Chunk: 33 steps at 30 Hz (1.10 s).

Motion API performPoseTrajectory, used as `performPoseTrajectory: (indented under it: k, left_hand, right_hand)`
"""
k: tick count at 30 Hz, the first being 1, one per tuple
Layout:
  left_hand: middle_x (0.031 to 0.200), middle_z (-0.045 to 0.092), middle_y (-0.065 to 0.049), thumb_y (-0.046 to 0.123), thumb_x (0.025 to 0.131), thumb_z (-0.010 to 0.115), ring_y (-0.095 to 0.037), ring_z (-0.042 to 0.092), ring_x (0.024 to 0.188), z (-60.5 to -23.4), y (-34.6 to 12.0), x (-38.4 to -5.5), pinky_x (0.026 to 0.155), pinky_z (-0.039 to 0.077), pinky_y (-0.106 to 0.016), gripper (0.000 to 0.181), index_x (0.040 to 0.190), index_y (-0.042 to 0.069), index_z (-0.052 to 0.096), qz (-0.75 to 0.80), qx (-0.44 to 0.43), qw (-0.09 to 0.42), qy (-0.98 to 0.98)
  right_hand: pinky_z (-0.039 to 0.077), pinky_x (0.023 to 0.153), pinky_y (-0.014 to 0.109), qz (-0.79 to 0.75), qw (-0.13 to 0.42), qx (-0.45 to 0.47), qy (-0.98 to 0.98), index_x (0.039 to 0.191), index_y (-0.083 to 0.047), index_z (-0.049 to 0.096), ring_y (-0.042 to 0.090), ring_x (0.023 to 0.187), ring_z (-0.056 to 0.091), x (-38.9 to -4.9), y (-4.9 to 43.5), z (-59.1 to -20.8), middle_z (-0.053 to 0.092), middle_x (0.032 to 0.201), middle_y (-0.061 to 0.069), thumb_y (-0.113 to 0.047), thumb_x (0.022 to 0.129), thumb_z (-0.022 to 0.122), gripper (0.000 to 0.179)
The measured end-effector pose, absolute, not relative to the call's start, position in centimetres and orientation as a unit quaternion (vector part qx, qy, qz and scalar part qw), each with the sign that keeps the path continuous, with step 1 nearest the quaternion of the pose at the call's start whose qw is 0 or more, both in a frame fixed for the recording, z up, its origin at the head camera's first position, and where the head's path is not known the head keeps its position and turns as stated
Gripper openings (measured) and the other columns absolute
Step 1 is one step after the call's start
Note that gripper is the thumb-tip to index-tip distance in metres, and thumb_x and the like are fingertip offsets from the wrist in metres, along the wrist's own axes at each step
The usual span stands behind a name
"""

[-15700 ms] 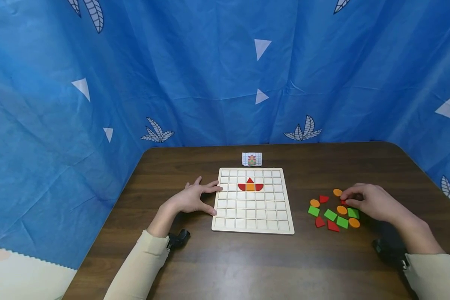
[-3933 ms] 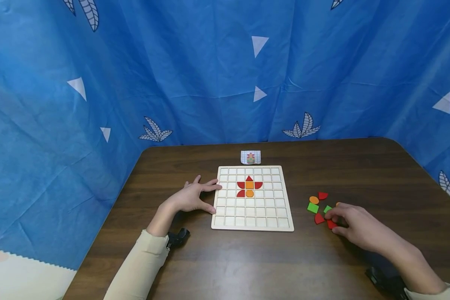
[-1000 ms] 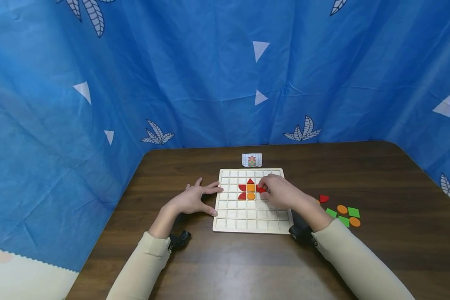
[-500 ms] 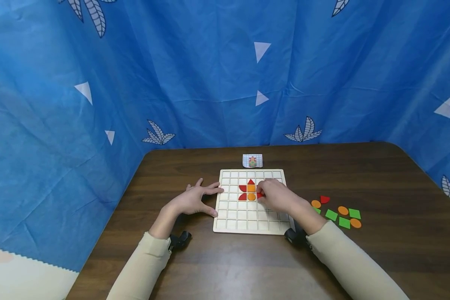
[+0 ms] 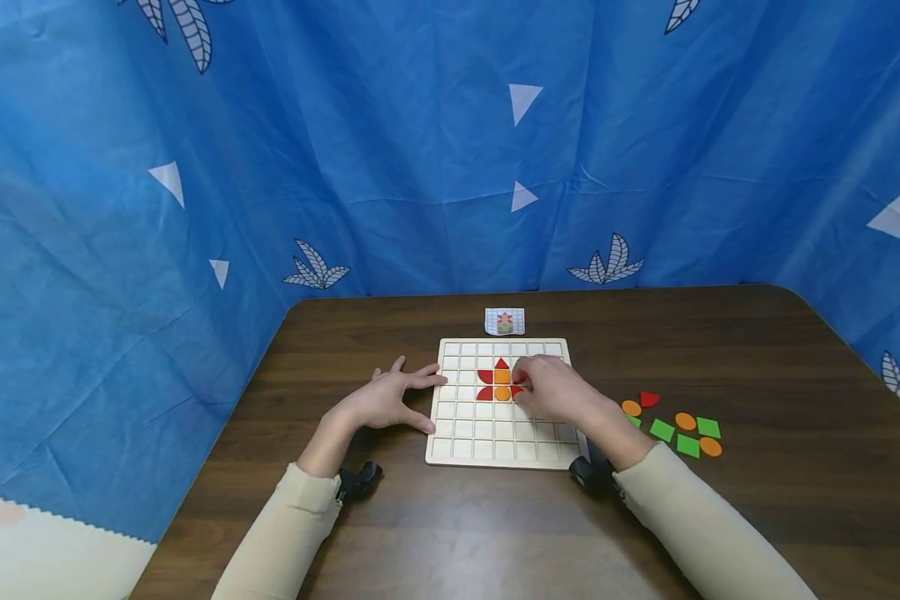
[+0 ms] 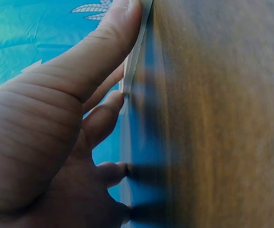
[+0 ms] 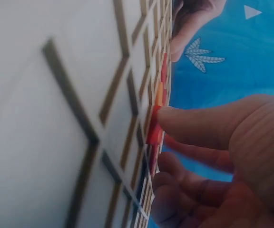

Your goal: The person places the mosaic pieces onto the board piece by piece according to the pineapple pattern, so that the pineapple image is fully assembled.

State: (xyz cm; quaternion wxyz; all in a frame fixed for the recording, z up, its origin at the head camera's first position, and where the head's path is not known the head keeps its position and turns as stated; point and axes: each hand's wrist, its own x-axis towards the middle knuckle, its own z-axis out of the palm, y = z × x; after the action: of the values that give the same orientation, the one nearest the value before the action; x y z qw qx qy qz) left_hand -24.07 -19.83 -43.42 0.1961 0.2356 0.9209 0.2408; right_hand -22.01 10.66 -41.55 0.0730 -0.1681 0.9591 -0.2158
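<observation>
Left hand [image 5: 387, 398] spread at the edge of the gridded board [image 5: 472, 451], right hand [image 5: 553, 390] pinching a red piece [image 7: 154, 128]
Two red curved pieces [image 5: 485, 393], one red triangle [image 5: 502, 364], one orange square [image 5: 502, 377] and one orange disc [image 5: 502, 393] lie on the board, the pinched piece just beside the disc; farther right on the tabletop [image 5: 780, 375], three orange discs [image 5: 686, 421], four green squares [image 5: 687, 446] and one loose red wedge [image 5: 648, 399] show

The right hand [image 5: 558, 390] carried a red piece [image 5: 517, 390] from the loose pieces [image 5: 687, 446] to three o'clock of the newly placed orange disc [image 5: 502, 393].
</observation>
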Motion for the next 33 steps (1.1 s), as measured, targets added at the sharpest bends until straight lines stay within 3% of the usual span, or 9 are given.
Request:
performPoseTrajectory:
  k: [7,18,26,33]
  left_hand:
    - [0.17,0.028,0.009,0.052,0.078,0.085,-0.047,-0.003,0.159,-43.5,-19.8,-24.0,0.119,-0.004,-0.076,0.084,0.152,0.037,0.051,0.244,0.236,0.195,0.92]
    - [0.17,0.029,0.01,0.052,0.077,0.086,-0.046,-0.003,0.159,-43.5,-19.8,-24.0,0.12,-0.004,-0.076,0.084,0.152,0.037,0.051,0.242,0.232,0.195,0.922]
    - [0.169,0.029,0.009,0.051,0.078,0.086,-0.047,-0.002,0.159,-43.4,-19.7,-24.1,0.119,-0.002,-0.077,0.084,0.153,0.036,0.051,0.24,0.238,0.19,0.922]
    - [0.169,0.029,0.01,0.052,0.078,0.085,-0.048,-0.001,0.159,-43.4,-19.8,-24.0,0.119,-0.002,-0.078,0.084,0.153,0.036,0.051,0.239,0.239,0.192,0.921]
  right_hand:
    - [0.051,0.078,0.038,-0.213,0.051,-0.195,0.956,0.108,-0.012,0.078,0.021,0.084,0.055,-22.0,10.7,-41.8,0.071,0.096,0.005,-0.012,0.089,0.078,0.019]
    - [0.043,0.068,0.031,-0.227,0.072,-0.181,0.954,0.098,-0.014,0.077,0.019,0.077,0.053,-21.9,11.2,-41.8,0.061,0.076,0.0,-0.012,0.091,0.076,0.008]
    - [0.05,0.07,0.028,-0.251,0.064,-0.195,0.946,0.105,-0.008,0.078,0.018,0.08,0.056,-20.9,13.9,-41.4,0.067,0.086,0.0,-0.01,0.09,0.076,0.015]
    - [0.049,0.064,0.026,-0.254,0.066,-0.181,0.948,0.108,-0.007,0.076,0.017,0.081,0.056,-19.8,17.1,-41.4,0.066,0.088,0.002,-0.01,0.09,0.078,0.018]
